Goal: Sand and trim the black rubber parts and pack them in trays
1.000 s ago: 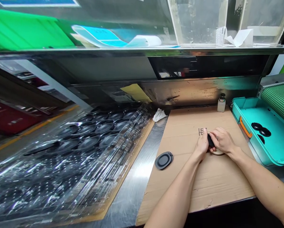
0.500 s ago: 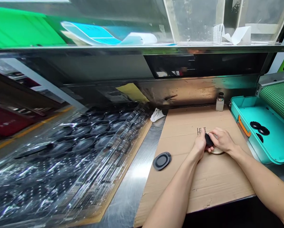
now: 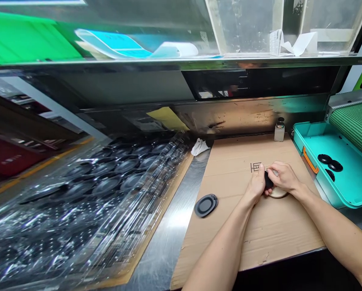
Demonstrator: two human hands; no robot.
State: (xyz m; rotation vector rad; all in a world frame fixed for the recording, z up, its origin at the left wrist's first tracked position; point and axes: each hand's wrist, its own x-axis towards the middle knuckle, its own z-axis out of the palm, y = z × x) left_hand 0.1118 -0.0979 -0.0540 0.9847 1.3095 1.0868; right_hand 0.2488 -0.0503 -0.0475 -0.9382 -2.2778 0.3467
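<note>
Two hands are at work near the middle of a big brown cardboard sheet [image 3: 259, 238], which lies on the right part of a steel bench [image 3: 175, 238]. The left hand [image 3: 256, 186] and the right hand [image 3: 282, 178] are close together, and their fingers curl in. They pinch one small black piece [image 3: 268, 180] between them. It looks like soft rubber, but the fingers hide most of it. One pale round disc [image 3: 278, 194] lies on the cardboard, right under the right hand and touching it. Just past the hands, some dark marks [image 3: 255, 167] are drawn on the cardboard.

One black oval ring [image 3: 205, 205] lies flat near the left edge of the cardboard. One small bottle with a dark cap [image 3: 279, 131] stands at the back edge. One white cloth [image 3: 200, 147] sits on the steel, just beside the back left corner.

Past the right edge of the cardboard is one teal tray [image 3: 329, 169] with one orange handle [image 3: 308, 159]. Three black round pieces [image 3: 330, 165] lie in it. On the left side of the bench, clear plastic trays [image 3: 108, 182] hold rows of dark round pieces, too shiny to count.
</note>
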